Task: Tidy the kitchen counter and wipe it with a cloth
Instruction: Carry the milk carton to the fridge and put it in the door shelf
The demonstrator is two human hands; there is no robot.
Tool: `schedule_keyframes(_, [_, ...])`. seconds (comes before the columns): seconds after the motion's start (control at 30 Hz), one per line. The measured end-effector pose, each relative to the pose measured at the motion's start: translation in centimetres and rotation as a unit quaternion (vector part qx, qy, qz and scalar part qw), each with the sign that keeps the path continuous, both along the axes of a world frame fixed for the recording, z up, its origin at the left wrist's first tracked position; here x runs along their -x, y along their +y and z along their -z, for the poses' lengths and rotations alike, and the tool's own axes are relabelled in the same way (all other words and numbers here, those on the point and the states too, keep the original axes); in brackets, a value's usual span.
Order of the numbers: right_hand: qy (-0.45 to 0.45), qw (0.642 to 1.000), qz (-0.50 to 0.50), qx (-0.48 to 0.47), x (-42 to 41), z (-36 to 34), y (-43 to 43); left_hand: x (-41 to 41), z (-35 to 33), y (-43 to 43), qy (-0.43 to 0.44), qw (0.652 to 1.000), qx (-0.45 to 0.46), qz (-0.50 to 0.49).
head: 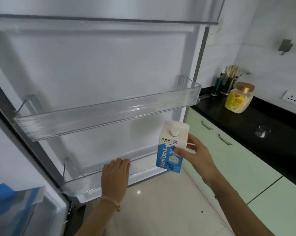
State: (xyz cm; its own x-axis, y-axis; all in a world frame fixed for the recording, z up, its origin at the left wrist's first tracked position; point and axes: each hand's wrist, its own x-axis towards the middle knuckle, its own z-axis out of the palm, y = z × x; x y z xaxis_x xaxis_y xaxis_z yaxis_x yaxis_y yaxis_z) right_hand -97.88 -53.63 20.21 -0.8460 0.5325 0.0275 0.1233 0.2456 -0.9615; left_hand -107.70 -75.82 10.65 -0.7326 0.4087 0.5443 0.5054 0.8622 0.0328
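At the lower middle of the frame, the right hand (198,155) grips a blue-and-white carton (171,147) by its side, thumb on the front face and fingers behind. The carton is upright, in the air, just right of the open fridge door (101,65) and above the right end of the lower shelf (86,183). The left hand (115,176) sits further left with its fingers hooked over that shelf's clear rim, so the two hands are apart. Both the lower shelf and the middle shelf (109,114) look bare. On this evidence the tidying is under way but early: the carton is off the worktop (271,120) yet not put away. At the right of the frame the black worktop carries a yellow-labelled jar (238,98), a glass (262,132), a utensil holder (229,84) and a green bottle (216,86) near the wall. No cloth is in view, so the wiping seems to lie wholly ahead.
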Motion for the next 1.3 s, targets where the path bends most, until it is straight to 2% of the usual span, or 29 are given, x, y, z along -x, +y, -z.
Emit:
schedule_keyframes(0.33, [0.016, 0.990, -0.129, 0.059, 6.6, -1.3, 2.0, -0.4, 0.2, 0.2, 0.033, 0.999, -0.011, -0.026])
schedule_keyframes(0.6, [-0.004, 0.978, -0.202, 0.056, 9.7, 0.8, 3.5, -1.0, 0.1, -0.1, -0.016, 0.999, -0.040, -0.025])
schedule_keyframes(0.87, [-0.097, 0.961, -0.260, 0.003, 10.5, 2.0, 3.5, -1.6, -0.5, 0.0, -0.050, 0.997, -0.045, -0.035])
schedule_keyframes(1.07, [-0.152, 0.936, -0.307, -0.082, 10.8, 2.7, 3.6, -1.8, -0.7, 0.1, -0.053, 0.997, -0.046, -0.040])
schedule_keyframes(1.3, [-0.196, 0.929, -0.306, -0.066, 10.9, 2.2, 3.9, -1.8, -0.7, 0.1, -0.062, 0.996, -0.035, -0.049])
